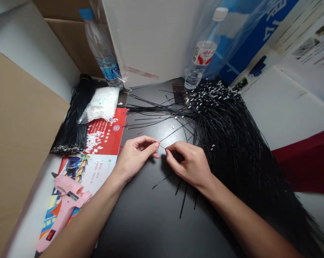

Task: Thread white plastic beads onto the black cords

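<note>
Over the dark table, my left hand (pixel 135 154) pinches a thin black wire (pixel 162 146) between thumb and fingertips. My right hand (pixel 191 162) is closed on the same wire a short way to the right, so a small length shows between the two. Whether anything tiny sits at the wire's end is too small to tell. Right of my right hand spreads a large heap of black wires (pixel 237 150), many tipped with small white pieces (pixel 213 93). Several loose wires (pixel 159 109) stretch across the table behind my hands.
At the left lie a bundle of black wires (pixel 73 129), a clear bag of white pieces (pixel 103 104) and scattered white pieces (pixel 93 141) on a red-and-white printed sheet (pixel 108 136). A pink glue gun (pixel 66 204) lies nearer. Two bottles, blue-capped (pixel 103 50) and white-capped (pixel 203 53), stand behind.
</note>
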Action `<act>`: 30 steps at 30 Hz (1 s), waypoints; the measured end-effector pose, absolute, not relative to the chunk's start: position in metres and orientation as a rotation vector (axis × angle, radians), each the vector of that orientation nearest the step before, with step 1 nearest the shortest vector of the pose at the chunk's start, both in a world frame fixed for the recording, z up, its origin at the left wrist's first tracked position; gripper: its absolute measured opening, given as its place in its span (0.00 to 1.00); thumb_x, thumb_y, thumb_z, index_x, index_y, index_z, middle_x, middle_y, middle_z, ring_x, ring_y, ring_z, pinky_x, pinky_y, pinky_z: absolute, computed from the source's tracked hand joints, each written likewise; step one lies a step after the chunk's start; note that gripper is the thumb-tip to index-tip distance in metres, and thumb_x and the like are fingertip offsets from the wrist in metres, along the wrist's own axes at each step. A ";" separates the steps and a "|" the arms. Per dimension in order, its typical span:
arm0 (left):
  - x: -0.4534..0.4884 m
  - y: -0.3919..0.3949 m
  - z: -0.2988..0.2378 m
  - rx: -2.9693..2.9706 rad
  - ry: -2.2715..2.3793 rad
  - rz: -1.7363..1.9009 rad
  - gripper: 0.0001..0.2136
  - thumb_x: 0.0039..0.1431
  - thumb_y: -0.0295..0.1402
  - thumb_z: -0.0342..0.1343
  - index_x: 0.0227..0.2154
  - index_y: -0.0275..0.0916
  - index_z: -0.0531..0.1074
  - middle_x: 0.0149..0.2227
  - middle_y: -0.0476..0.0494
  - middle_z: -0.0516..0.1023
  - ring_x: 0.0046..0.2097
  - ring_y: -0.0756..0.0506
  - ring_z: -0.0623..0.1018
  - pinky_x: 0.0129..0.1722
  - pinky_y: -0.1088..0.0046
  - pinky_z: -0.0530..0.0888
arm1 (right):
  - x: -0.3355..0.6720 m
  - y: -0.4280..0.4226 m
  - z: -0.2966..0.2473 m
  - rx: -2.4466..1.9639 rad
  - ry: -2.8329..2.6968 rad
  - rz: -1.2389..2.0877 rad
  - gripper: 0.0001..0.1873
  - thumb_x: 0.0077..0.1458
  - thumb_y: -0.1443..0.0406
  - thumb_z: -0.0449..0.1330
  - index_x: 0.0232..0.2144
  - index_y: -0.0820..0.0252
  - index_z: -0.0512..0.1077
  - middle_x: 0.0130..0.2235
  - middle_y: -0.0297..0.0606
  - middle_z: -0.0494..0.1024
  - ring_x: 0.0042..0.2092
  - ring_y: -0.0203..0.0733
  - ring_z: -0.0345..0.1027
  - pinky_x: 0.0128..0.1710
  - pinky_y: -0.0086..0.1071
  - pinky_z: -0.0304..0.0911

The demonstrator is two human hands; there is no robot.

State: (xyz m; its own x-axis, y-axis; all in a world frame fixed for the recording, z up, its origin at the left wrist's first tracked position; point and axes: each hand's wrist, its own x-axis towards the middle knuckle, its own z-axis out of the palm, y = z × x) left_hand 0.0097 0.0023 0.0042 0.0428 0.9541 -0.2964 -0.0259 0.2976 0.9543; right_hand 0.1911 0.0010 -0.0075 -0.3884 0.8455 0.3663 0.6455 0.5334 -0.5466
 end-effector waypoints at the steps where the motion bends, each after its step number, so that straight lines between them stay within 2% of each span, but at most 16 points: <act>1: 0.010 0.002 0.004 0.979 1.286 0.984 0.13 0.48 0.40 0.69 0.31 0.35 0.78 0.30 0.46 0.80 0.28 0.49 0.80 0.31 0.73 0.75 | 0.191 0.001 -0.007 -1.201 -2.151 0.429 0.09 0.60 0.66 0.55 0.28 0.60 0.72 0.27 0.34 0.76 0.27 0.33 0.65 0.28 0.28 0.57; 7: 0.010 0.001 0.002 0.913 1.269 1.046 0.13 0.49 0.40 0.69 0.31 0.35 0.78 0.28 0.47 0.80 0.28 0.49 0.80 0.32 0.74 0.75 | 0.190 0.002 -0.006 -1.155 -2.144 0.477 0.09 0.58 0.67 0.56 0.26 0.59 0.70 0.24 0.33 0.74 0.25 0.32 0.62 0.27 0.28 0.56; 14: 0.009 0.002 -0.001 0.924 1.282 1.075 0.13 0.49 0.40 0.68 0.31 0.35 0.78 0.28 0.47 0.79 0.27 0.49 0.79 0.30 0.73 0.76 | 0.189 0.001 -0.006 -1.167 -2.146 0.522 0.09 0.59 0.67 0.56 0.27 0.60 0.72 0.26 0.35 0.76 0.26 0.33 0.64 0.27 0.28 0.57; 17: 0.010 0.002 0.001 0.929 1.271 1.080 0.12 0.49 0.40 0.68 0.31 0.35 0.78 0.28 0.48 0.79 0.27 0.49 0.79 0.31 0.73 0.76 | 0.187 0.002 -0.001 -1.226 -2.072 0.735 0.07 0.58 0.66 0.57 0.33 0.60 0.75 0.30 0.35 0.79 0.28 0.33 0.68 0.27 0.27 0.60; 20: 0.011 0.001 0.003 0.963 1.248 1.075 0.11 0.49 0.38 0.67 0.31 0.35 0.78 0.28 0.48 0.80 0.28 0.49 0.79 0.33 0.72 0.77 | 0.183 0.007 0.005 -1.246 -1.887 1.122 0.10 0.60 0.62 0.58 0.39 0.60 0.76 0.32 0.36 0.80 0.29 0.34 0.71 0.27 0.25 0.63; 25: 0.008 0.000 0.006 1.047 1.209 1.047 0.09 0.53 0.36 0.65 0.32 0.35 0.78 0.28 0.48 0.80 0.28 0.50 0.78 0.34 0.74 0.76 | 0.182 0.018 0.010 -1.148 -1.551 1.684 0.15 0.61 0.56 0.58 0.32 0.63 0.74 0.30 0.36 0.77 0.27 0.31 0.68 0.27 0.25 0.65; 30: 0.008 -0.001 0.008 1.109 1.166 1.008 0.08 0.54 0.35 0.65 0.32 0.36 0.79 0.28 0.48 0.80 0.29 0.49 0.78 0.34 0.73 0.76 | 0.187 0.021 0.007 -1.145 -1.438 1.824 0.18 0.53 0.53 0.65 0.31 0.63 0.73 0.28 0.33 0.74 0.26 0.29 0.64 0.26 0.25 0.64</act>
